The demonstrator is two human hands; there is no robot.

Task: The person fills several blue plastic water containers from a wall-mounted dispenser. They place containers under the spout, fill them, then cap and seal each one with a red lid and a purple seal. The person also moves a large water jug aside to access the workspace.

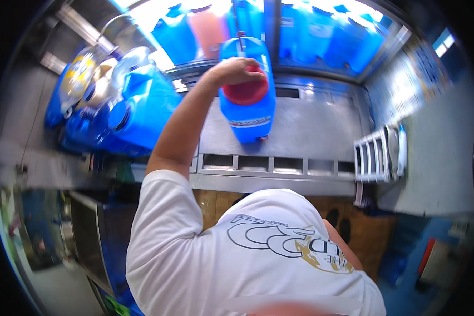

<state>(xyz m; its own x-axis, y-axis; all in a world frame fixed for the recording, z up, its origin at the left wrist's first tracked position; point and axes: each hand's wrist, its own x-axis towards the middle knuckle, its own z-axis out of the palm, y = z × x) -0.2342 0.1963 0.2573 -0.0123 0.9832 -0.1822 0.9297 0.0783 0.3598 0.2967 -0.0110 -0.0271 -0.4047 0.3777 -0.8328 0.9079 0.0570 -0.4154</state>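
Observation:
My left hand (239,72) reaches forward and grips the edge of a round red screw lid (247,91). The lid is at the top of a blue plastic water container (254,112), which stands on a stainless steel counter (316,126). A label with writing crosses the container's front, and a small spigot (264,138) shows low on it. Just behind the hand, a thin upright pipe (241,47) ends near the container's top. My right hand is out of view; only part of that arm shows beside my white shirt.
Several blue containers (308,35) and an orange one (208,29) stand behind the counter, beyond a metal frame. Blue jugs (150,102) and clear bottles (79,77) crowd the left side. Slots (252,162) line the counter's front. A white rack (373,156) stands at the right.

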